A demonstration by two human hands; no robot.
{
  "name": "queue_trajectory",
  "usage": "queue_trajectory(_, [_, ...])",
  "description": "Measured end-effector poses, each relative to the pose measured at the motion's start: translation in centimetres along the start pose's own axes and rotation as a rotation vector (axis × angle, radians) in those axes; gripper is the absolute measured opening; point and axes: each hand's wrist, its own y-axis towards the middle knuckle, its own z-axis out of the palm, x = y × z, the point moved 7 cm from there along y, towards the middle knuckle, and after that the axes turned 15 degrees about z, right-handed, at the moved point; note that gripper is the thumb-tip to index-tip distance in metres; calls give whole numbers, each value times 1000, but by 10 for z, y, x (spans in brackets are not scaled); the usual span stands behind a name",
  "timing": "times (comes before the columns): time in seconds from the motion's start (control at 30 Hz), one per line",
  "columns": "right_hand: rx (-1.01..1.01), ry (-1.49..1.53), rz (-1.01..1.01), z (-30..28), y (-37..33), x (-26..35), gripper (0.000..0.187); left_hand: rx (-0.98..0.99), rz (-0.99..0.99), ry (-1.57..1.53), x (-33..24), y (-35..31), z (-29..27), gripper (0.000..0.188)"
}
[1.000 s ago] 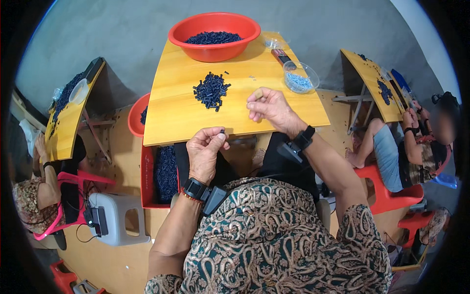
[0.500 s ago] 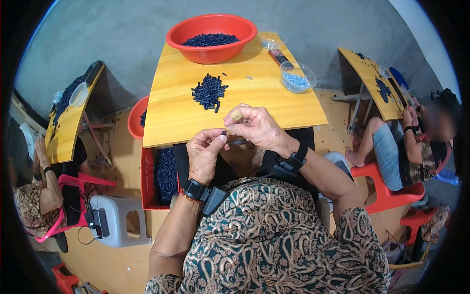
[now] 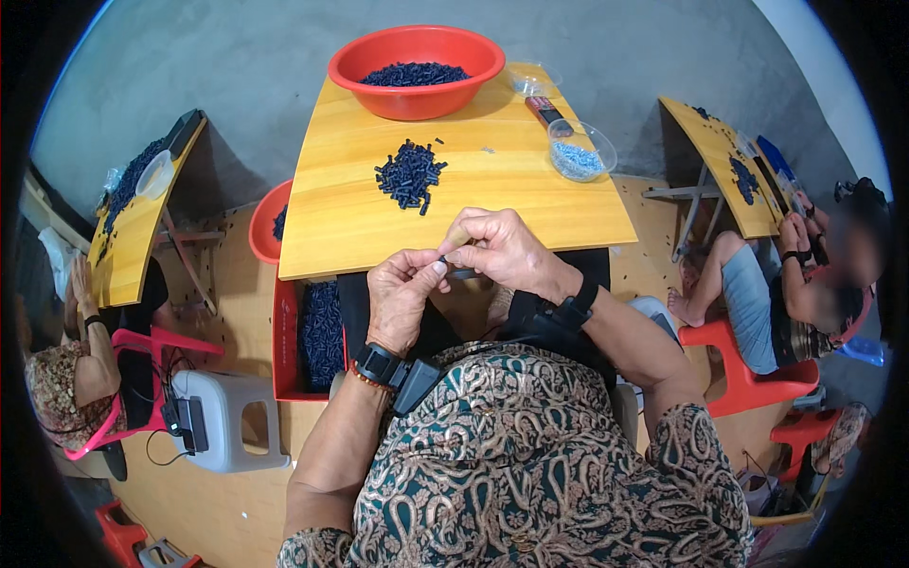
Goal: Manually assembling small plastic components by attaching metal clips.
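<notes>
My left hand (image 3: 402, 292) is closed in a pinch on a small dark tube-like piece (image 3: 442, 259), just off the near edge of the yellow table (image 3: 530, 213). Against it, my right hand (image 3: 499, 248) is closed too, its thumb and forefinger pressed together at the piece's end. Whatever sits between those right fingertips is hidden. A tan cover wraps one right finger. Beyond my hands lies a loose pile of short dark blue tube-like pieces (image 3: 410, 176). A clear round tub (image 3: 606, 156) at the table's right holds tiny light-blue parts.
A red basin (image 3: 417, 101) of dark pieces stands at the far edge, near a dark red phone-like object (image 3: 543, 111) and another clear tub (image 3: 535, 80). Below the table's left side are a red crate (image 3: 285, 341) and another red basin (image 3: 262, 230). People sit at tables either side.
My right fingers have lowered and closed in on the left fingertips at the dark piece. The view has shifted slightly; the pile and tubs look unmoved.
</notes>
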Motion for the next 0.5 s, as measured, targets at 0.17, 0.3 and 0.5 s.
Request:
queue_trajectory(0.17, [41,60,-12,5,-10,16,7,-2,-25,-80,1,0,-2,12])
queue_trajectory(0.3, [25,252,225,8,-11,-2,10,-3,-38,-92,1,0,0,11])
queue_trajectory(0.5, [-79,-253,-248,13,-17,22,11,-51,-98,-146,5,-3,-1,9])
